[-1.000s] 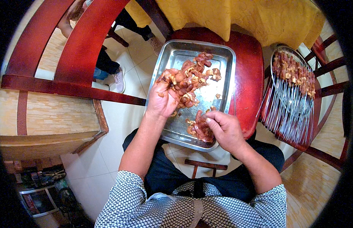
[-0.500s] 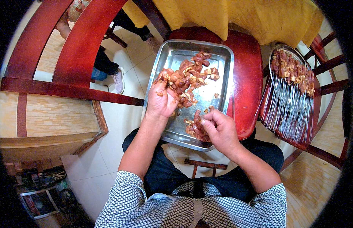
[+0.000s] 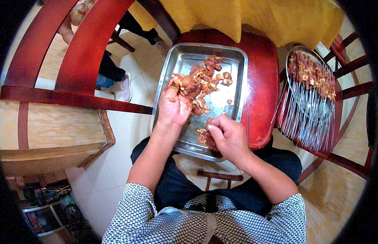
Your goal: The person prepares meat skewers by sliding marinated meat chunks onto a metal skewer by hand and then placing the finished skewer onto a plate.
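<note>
A rectangular metal tray (image 3: 237,101) sits in front of me, with chunks of raw, reddish marinated meat (image 3: 203,79) heaped in its middle. My left hand (image 3: 174,107), palm up and smeared with marinade, curls its fingers into the heap's left side and holds some chunks. Near the tray's front, my right hand (image 3: 229,136) is closed, thumb and forefinger pinching at a piece of meat. A smaller clump of meat (image 3: 205,139) lies just under those fingertips, partly covered by the hand. Whether a skewer is in either hand cannot be made out.
The tray rests on a red seat (image 3: 262,97). On another chair at right, a round metal platter (image 3: 289,69) carries many meat skewers (image 3: 313,81), their metal ends toward me. A yellow cloth (image 3: 254,18) hangs beyond. A red chair back (image 3: 87,44) and someone's shoe (image 3: 124,87) are at left.
My right hand has shifted slightly left and up, still pinching over the small clump. The left hand stays nearly where it was in the meat heap.
</note>
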Motion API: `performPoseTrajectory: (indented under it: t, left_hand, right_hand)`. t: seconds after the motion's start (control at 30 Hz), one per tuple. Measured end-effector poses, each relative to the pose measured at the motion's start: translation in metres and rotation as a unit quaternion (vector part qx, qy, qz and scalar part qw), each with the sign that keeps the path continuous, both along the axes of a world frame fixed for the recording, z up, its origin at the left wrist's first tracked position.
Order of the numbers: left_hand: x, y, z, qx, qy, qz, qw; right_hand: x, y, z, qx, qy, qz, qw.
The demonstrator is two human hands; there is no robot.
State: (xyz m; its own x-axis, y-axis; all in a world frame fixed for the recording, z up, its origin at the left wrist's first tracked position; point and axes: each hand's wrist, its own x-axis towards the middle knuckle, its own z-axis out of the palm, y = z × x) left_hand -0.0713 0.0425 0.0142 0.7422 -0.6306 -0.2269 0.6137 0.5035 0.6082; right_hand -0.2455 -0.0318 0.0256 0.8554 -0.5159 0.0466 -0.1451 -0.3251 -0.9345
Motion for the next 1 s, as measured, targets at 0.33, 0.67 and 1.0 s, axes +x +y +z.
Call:
performPoseTrajectory:
  t: [0.33, 0.67, 1.0]
  left_hand:
    - [-0.008, 0.000, -0.010, 0.029, 0.016, -0.047, 0.998]
    - [-0.028, -0.006, -0.006, 0.197, -0.109, -0.120, 0.967]
    - [0.015, 0.041, 0.010, 0.447, -0.583, -0.101, 0.671]
  right_hand:
    - [0.008, -0.007, -0.005, 0.023, 0.001, -0.022, 0.999]
    - [0.025, -0.024, -0.001, -0.075, -0.009, -0.062, 0.995]
    - [-0.017, -0.086, 0.014, 0.080, -0.037, -0.065, 0.994]
